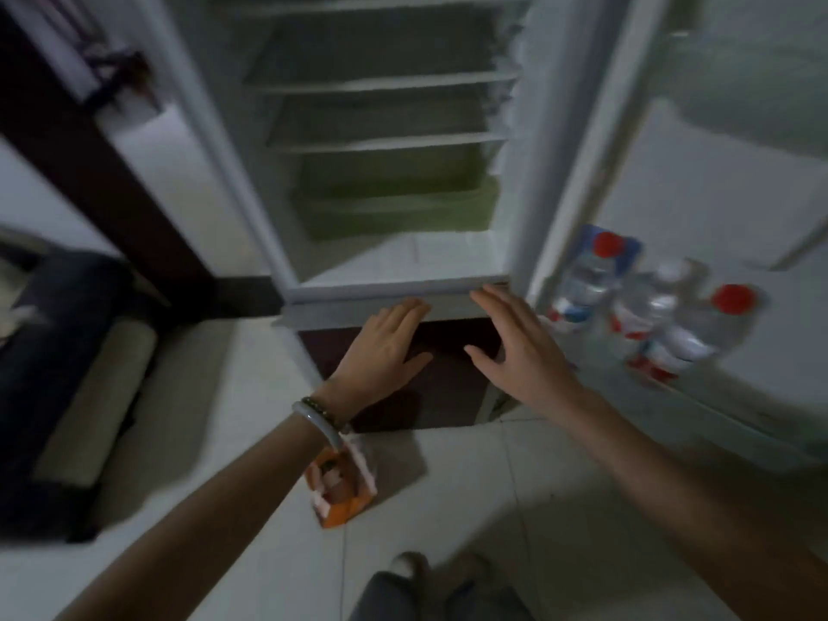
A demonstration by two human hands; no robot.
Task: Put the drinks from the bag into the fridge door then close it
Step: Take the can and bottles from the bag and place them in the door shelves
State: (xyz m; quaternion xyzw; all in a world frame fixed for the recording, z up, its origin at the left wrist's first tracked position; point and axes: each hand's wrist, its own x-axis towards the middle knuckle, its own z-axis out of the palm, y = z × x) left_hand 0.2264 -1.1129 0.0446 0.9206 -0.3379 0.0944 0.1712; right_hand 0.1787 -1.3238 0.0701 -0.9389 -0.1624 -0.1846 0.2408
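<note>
The fridge (394, 280) stands open in front of me, its door (717, 208) swung out to the right. Several clear water bottles (649, 307) with red caps stand in the door's lower shelf. An orange and white bag (342, 486) lies on the floor tiles below my left wrist. My left hand (385, 347) is held out flat with nothing in it, near the fridge's bottom edge. My right hand (515, 347) is spread wide, also holding nothing, just left of the door shelf. The picture is blurred.
Inside the fridge are white shelves and a green drawer (398, 208). A dark wooden frame (89, 163) and a dark seat with a pale cushion (89, 396) are on the left. My feet (430, 571) show at the bottom on the pale tiled floor.
</note>
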